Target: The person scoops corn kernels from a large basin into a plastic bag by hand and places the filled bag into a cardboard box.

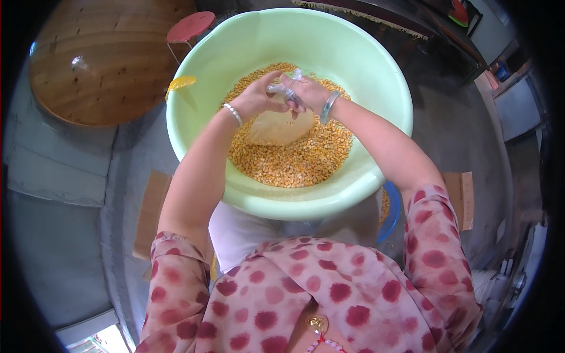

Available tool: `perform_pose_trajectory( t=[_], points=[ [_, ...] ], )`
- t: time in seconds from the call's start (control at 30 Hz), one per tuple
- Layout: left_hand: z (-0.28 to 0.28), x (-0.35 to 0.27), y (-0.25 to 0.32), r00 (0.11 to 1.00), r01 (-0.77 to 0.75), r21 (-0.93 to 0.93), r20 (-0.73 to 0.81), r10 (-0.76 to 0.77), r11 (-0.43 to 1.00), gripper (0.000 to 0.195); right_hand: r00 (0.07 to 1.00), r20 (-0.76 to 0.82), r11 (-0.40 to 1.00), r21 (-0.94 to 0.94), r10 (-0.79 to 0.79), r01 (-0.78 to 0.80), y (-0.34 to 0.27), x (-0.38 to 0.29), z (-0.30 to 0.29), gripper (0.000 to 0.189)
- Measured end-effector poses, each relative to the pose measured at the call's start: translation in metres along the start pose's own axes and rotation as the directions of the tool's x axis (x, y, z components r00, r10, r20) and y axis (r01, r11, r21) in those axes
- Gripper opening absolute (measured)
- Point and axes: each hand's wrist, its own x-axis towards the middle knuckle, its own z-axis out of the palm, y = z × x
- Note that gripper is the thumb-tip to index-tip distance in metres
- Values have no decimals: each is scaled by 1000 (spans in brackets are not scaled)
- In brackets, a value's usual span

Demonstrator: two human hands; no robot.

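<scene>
A large pale-green plastic basin (282, 207) stands before me with a bed of dried yellow corn kernels (291, 170) in its bottom. Over the kernels, my left hand (260, 95) and my right hand (311, 93) meet at the twisted neck of a clear plastic bag (280, 128). The fingers of both hands are curled on the bunched plastic, and a short end of it pokes up by my right thumb. The bag's pale, translucent body rests on the kernels below. What it contains is hard to tell, and some fingertips are hidden.
A yellow plastic piece (182, 82) hangs over the basin's left rim. Beyond it stand a red round stool (191, 27) and a round wooden tabletop (110, 61). A blue basin (393, 226) with kernels sits low at right. Cardboard (152, 212) lies left, with a cardboard box (461, 198) right.
</scene>
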Motion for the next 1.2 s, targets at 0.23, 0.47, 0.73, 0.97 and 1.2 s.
perform_pose_trajectory(
  t=[0.23, 0.47, 0.73, 0.97, 1.2],
  points=[
    [0, 11, -21, 948, 268, -108, 206, -242, 957, 19, 993, 115, 984, 176, -13, -7, 5, -4, -12, 32],
    [-17, 17, -31, 949, 316, -612, 197, -247, 725, 31, 990, 12, 984, -106, -141, 141, 19, 2, -18, 14],
    [-7, 15, -46, 909, 363, -497, 376, -182, 788, 33, 760, 238, 172, -892, -605, 417, 31, 3, -3, 10],
    [-5, 23, -44, 947, 312, -158, 123, -295, 937, 14, 835, 135, 352, -862, -534, 365, 29, 3, -7, 11],
    [-14, 18, -37, 983, 170, 644, -164, -83, 746, 15, 940, -269, 902, -423, -212, 83, 29, 12, -28, 19]
  ],
)
